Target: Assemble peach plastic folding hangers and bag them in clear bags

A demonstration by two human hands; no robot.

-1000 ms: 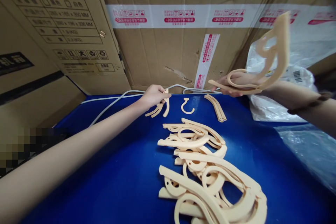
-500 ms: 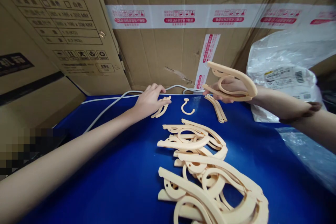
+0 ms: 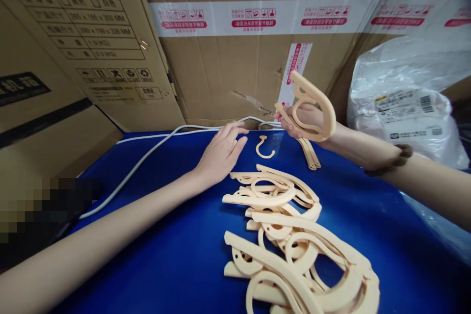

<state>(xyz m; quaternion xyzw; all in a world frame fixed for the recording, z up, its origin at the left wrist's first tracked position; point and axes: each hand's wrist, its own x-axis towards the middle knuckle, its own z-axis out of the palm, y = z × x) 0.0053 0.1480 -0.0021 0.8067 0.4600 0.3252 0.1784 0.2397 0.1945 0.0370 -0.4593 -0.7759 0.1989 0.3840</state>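
Note:
My right hand [image 3: 300, 117] grips a cream folding clothes hanger [image 3: 327, 108] above the back of the blue table, its arms bent toward each other. Below that hand lie slim curved hanger pieces [image 3: 309, 153], partly covered by it. Between my hands a loose hanger hook [image 3: 263, 148] rests flat on the table. My left hand [image 3: 224, 152] is just left of the hook, fingers stretched out and thumb apart, with nothing seen in it. Whatever lies beneath its palm is hidden. In front, several folding hangers [image 3: 294, 240] overlap in a pile.
A cardboard wall with printed tape [image 3: 253, 19] stands behind the blue table [image 3: 165, 255]. At left is another printed carton [image 3: 91, 24]. A white cable [image 3: 147, 164] runs along the back edge. A clear plastic bag with a label [image 3: 408, 108] sits at right.
My right hand has moved left with the hanger, which now tilts more upright. My left hand has shifted right and nearer, and the small curved pieces beside it are out of sight.

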